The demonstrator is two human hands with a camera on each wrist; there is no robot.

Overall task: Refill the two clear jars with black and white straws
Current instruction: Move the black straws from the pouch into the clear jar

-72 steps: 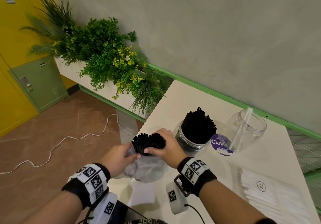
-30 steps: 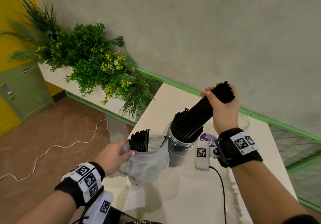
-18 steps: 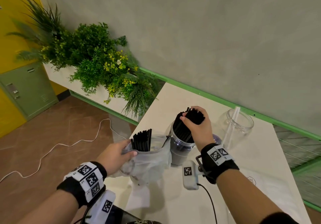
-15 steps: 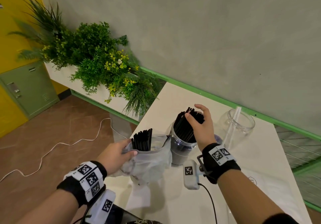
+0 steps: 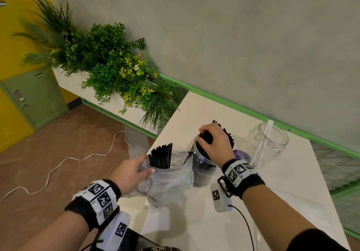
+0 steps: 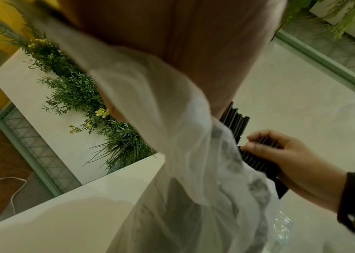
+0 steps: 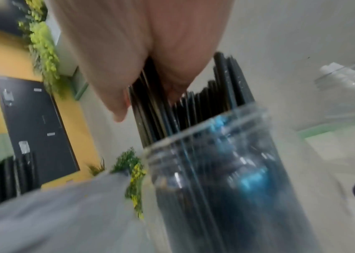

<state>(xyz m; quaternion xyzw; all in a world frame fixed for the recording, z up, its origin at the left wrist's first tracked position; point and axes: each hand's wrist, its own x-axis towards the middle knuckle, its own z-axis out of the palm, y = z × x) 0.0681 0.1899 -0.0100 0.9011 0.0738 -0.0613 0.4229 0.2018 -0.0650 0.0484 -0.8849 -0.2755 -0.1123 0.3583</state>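
A clear jar [image 5: 202,165] packed with black straws [image 5: 227,134] stands mid-table. My right hand [image 5: 202,136] is on top of it, with thumb and fingers curled round some straw tops [image 6: 256,162]. In the blurred right wrist view the straws [image 7: 204,106] poke out of the jar mouth [image 7: 215,140]. My left hand [image 5: 146,165] grips the rim of a cloudy plastic bag [image 5: 169,180] with more black straws [image 5: 160,156] standing in it, just left of the jar. A second clear jar [image 5: 267,145] at the right holds one white straw [image 5: 263,141].
The white table [image 5: 282,192] ends at its left edge beside the bag. Beyond that edge is a planter of green plants [image 5: 116,71]. A white cable [image 5: 58,165] lies on the brown floor. A purple label [image 5: 242,155] shows between the jars.
My right hand brought a raised bundle of black straws down into the jar, loosened over them, and now curls round the straw tops. The left hand still holds the bag.
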